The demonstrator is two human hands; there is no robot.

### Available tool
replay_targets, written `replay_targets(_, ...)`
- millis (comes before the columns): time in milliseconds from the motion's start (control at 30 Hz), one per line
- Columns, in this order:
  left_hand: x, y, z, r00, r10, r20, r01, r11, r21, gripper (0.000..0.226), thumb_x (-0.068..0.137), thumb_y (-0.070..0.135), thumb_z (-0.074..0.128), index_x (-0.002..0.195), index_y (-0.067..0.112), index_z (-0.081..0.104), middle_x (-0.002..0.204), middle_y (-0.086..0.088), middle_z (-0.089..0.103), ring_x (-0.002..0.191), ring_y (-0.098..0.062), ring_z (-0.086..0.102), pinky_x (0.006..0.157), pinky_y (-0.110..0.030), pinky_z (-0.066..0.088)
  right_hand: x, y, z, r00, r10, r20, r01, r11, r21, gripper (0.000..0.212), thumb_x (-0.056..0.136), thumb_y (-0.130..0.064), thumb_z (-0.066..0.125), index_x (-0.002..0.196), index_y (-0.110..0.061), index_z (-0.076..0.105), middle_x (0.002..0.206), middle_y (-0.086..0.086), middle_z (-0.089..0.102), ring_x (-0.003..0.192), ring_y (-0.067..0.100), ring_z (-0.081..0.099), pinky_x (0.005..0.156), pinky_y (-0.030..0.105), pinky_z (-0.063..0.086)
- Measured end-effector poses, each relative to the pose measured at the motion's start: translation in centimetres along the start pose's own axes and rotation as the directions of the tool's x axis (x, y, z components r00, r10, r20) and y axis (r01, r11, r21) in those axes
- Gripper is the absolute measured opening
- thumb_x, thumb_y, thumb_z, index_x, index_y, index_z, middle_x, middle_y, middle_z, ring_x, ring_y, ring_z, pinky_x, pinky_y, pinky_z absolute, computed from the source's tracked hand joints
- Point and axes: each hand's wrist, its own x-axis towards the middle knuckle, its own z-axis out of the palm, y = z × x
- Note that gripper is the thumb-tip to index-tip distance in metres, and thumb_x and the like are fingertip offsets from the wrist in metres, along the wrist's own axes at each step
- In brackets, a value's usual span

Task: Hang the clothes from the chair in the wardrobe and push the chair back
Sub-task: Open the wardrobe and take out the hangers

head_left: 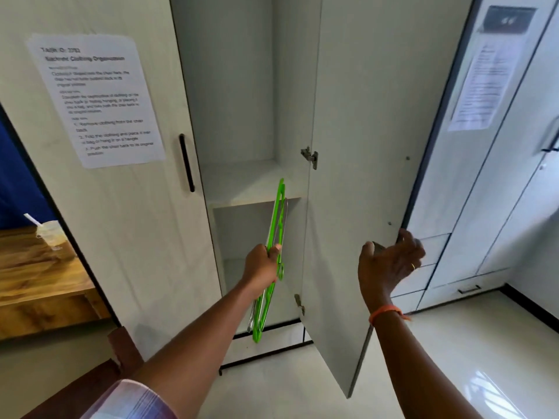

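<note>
Two hangers at least, one green hanger (279, 237) and one slimmer grey hanger (254, 309) behind it, are held together in the left hand (262, 265), fingers and thumb curled round their middle, just outside the open wardrobe (242, 116) compartment. One right hand (390, 261) is at the free edge of the open wardrobe door (357, 207), fingers loosely curled near the handle; whether it actually clasps the handle cannot be told. Step in hand, by judgement: fetching hangers, ahead of any hanging. Clothes: none in view. One chair is suggested by a brown frame at lower left, too cropped to confirm, so where the clothes lie cannot be told. Next move likely calls for carrying the hangers to the clothes, threading a garment on, then returning to the wardrobe. One shelf (248, 186) divides the open compartment; no rail is visible. One closed door with one black handle (186, 163) and one taped instruction sheet (96, 98); a second sheet (490, 71) on the neighbouring cabinet. One wooden desk (36, 276) at left, carrying one cup with straw (50, 234).
</note>
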Motion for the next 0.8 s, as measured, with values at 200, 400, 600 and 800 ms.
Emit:
replay_targets(200, -0.8, 1.1, -0.7, 0.997, 0.041, -0.064, -0.042, 0.999, -0.006, 0.041, 0.102, 0.043, 0.045, 0.079, 0.009, 0.046, 0.056, -0.004, 0.051, 0.032, -0.007, 0.046, 0.038, -0.018, 0.038, 3.2, 0.4, 0.5, 0.939, 0.22, 0.266, -0.214, 0.975, -0.051, 0.09, 0.084, -0.022, 0.067, 0.154, -0.01, 0.011, 0.157, 0.015, 0.022, 0.121, 0.043, 0.051, 0.106, 0.048, 0.037)
replay_targets(400, -1.3, -0.2, -4.4, 0.993, 0.019, -0.115, -0.016, 1.0, 0.023, 0.042, 0.103, 0.045, 0.041, 0.08, 0.01, 0.047, 0.06, -0.005, 0.053, 0.041, -0.014, 0.053, 0.044, -0.024, 0.041, 4.6, 0.4, 0.8, 0.94, 0.3, 0.165, -0.278, 0.95, -0.142, 0.059, 0.091, -0.043, 0.058, 0.137, -0.009, 0.043, 0.138, 0.013, 0.043, 0.12, 0.04, 0.05, 0.1, 0.055, 0.042)
replay_targets(600, -1.6, -3.8, -9.6, 0.992, -0.061, -0.111, 0.072, 0.993, 0.093, 0.049, 0.104, 0.042, 0.041, 0.066, 0.01, 0.044, 0.046, -0.006, 0.051, 0.023, -0.008, 0.041, 0.034, -0.02, 0.035, -1.0, -1.6, 3.0, 0.991, 0.089, 0.095, -0.083, 0.995, -0.061, 0.032, 0.095, -0.033, 0.061, 0.106, -0.003, 0.054, 0.114, 0.017, 0.055, 0.1, 0.036, 0.057, 0.089, 0.047, 0.044)
replay_targets(800, -2.1, -7.7, -16.5, 0.971, -0.176, -0.161, 0.179, 0.984, 0.005, 0.045, 0.103, 0.041, 0.043, 0.07, 0.01, 0.044, 0.051, -0.012, 0.054, 0.028, -0.017, 0.04, 0.037, -0.021, 0.033, -8.9, -5.9, 8.7, 0.957, -0.169, 0.235, 0.177, 0.984, -0.011, 0.024, 0.083, -0.022, 0.075, 0.094, -0.006, 0.061, 0.108, 0.015, 0.055, 0.1, 0.036, 0.054, 0.083, 0.042, 0.044)
